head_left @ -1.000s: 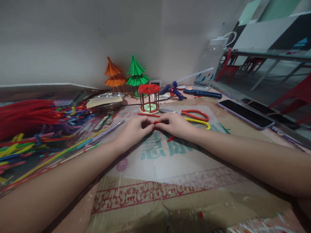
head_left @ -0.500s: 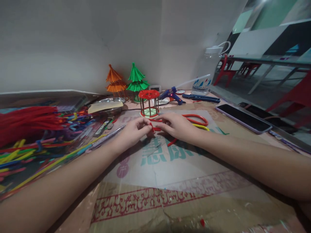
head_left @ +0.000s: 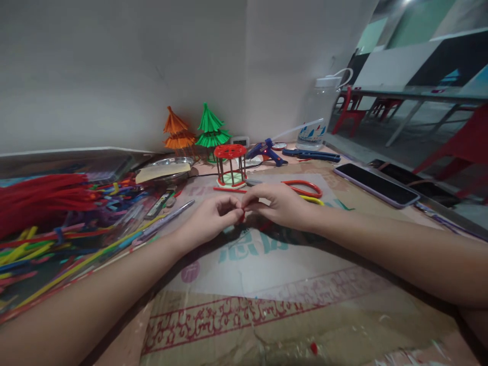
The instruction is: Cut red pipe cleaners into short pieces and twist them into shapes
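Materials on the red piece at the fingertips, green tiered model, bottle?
Red piece: mostly covered, so material and finish can't be told.
Green tiered model: likely matte, fuzzy craft stems, judging by the ribbed, strand-like layers.
Bottle: smooth, clear plastic or glass; its body is see-through.

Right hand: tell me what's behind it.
Behind the right hand lie scissors: part of the blade and of the red and yellow handles show; the hand covers their middle.

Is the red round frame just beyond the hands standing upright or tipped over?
Upright: the red frame sits on its pale green base, posts standing, red ring on top.
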### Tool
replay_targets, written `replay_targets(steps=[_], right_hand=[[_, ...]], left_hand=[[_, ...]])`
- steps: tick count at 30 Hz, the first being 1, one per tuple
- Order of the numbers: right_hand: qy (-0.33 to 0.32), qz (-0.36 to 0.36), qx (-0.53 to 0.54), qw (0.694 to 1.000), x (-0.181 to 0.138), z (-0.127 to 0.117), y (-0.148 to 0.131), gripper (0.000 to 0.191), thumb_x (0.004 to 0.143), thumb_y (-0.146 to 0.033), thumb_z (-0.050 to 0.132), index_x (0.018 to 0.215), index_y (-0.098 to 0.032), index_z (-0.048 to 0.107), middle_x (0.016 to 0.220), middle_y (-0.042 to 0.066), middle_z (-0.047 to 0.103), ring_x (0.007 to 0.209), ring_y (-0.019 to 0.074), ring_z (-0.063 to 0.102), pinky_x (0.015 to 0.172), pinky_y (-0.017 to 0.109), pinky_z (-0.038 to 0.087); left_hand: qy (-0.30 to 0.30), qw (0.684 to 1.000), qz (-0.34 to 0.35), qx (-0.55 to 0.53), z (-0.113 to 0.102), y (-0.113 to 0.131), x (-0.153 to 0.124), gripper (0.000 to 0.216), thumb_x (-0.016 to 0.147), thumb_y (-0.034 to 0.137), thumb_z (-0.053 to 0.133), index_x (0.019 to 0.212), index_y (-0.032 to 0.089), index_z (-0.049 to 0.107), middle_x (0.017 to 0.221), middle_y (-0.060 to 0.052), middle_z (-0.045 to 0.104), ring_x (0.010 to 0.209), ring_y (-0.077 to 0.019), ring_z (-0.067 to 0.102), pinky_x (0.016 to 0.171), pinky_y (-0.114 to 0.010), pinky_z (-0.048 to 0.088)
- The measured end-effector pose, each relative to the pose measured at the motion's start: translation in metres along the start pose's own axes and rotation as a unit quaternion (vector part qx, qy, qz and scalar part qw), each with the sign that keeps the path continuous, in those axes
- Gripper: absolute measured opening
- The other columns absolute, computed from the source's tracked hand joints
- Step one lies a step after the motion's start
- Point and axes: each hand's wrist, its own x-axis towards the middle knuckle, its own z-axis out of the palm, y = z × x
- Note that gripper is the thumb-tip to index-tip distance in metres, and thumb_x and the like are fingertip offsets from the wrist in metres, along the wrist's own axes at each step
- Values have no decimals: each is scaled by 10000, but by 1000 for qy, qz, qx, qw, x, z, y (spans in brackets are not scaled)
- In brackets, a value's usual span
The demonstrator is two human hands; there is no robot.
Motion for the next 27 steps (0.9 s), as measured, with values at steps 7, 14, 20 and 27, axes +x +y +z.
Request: replay_targets(steps=[7,14,20,27], right_hand=[[-354,163,245,887,-8,-78,-50,265,735,-456,814,778,-199,771,705,34,745,629,145,681,639,242,534],[-324,90,14,942,-7,-58,-31,93,882,-270,679,914,-222,752,832,-2,747,729,124,661,641,212,467],[-270,46,-131,953,-9,-32,1,41,851,-229,681,885,-231,703,854,-5,698,692,128,595,593,231,408],[-157,57,-171,971,-10,-18,-11,103,911,-250,579,926,-222,677,793,9,699,639,143,590,577,253,396]], left_hand=[[32,982,19,183,-12,2,1,223,899,351,543,978,195,681,952,-50,726,823,-198,658,740,-318,505],[-63,924,38,376,-23,13,-4,445,755,557,700,1015,195,691,1041,-96,686,973,-283,613,828,-370,461],[-68,911,34,405,-20,18,-11,391,740,529,721,923,189,666,979,-96,667,909,-276,602,766,-356,454],[-48,928,65,363,-13,15,-9,301,888,476,613,1026,215,673,1028,-80,698,954,-257,625,816,-369,469]])
